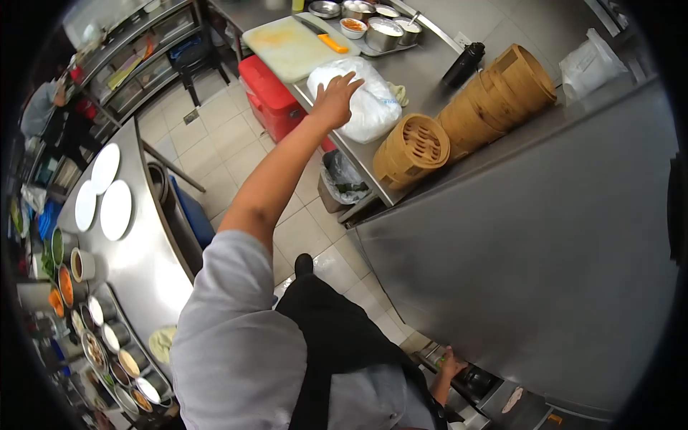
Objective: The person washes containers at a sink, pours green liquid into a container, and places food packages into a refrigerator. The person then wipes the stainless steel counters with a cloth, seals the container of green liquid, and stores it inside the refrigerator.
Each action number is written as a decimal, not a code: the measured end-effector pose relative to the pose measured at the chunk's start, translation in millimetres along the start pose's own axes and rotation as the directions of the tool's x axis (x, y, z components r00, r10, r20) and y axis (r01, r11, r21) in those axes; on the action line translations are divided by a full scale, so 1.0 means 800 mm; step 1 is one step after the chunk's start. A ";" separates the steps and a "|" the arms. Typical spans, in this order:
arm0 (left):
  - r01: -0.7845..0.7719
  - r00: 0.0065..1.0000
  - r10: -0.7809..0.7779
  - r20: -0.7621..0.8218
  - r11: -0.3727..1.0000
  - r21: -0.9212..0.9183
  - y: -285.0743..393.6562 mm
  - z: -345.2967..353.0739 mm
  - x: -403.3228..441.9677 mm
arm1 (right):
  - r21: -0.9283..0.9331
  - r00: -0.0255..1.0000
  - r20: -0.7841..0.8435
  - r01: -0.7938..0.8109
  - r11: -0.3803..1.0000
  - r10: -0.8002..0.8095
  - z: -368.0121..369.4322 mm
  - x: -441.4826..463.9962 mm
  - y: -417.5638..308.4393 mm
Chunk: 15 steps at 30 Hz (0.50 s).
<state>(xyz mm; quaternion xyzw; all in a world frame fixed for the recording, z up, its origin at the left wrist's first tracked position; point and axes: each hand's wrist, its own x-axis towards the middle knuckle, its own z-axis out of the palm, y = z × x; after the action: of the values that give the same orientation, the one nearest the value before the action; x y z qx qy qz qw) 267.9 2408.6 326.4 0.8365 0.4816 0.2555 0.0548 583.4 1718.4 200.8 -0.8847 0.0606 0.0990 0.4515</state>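
Note:
My left hand (337, 102) reaches forward with spread fingers over a white plastic bag (369, 107), touching or just above its left side. The bag lies on the steel counter beside a cutting board (279, 46), on which rests a knife with an orange handle (333, 44). Bamboo steamers (412, 150) stand to the right of the bag. Far down at the lower right, my right hand (450, 365) is small in view beside the grey steel panel, its fingers apart near some dark and metal items.
A red cooler (269, 100) and a lined bin (340, 179) stand below the counter. On the left steel table (143, 265) are white plates (116, 210) and several ingredient containers. A black bottle (466, 63) lies near the steamers. Another person (44, 107) is at the far left.

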 end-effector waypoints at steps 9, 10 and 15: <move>-0.061 0.948 0.032 0.317 0.995 0.081 -0.053 0.070 0.131 | -0.042 0.988 -0.150 0.022 0.999 -0.028 -0.016 -0.007 -0.009; -0.047 0.968 0.043 0.248 0.999 0.010 -0.056 0.072 0.135 | -0.013 0.988 -0.146 0.054 0.998 -0.055 -0.015 -0.003 -0.002; -0.124 0.991 0.117 -0.065 0.986 -0.111 -0.049 0.040 0.159 | 0.036 0.991 -0.130 0.019 0.999 -0.014 -0.012 -0.007 -0.030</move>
<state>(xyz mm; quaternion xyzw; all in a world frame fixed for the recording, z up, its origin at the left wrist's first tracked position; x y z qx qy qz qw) 304.8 2540.4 333.2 0.8517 0.4161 0.3100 0.0734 583.7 1724.7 226.6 -0.8813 0.0843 0.0363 0.4636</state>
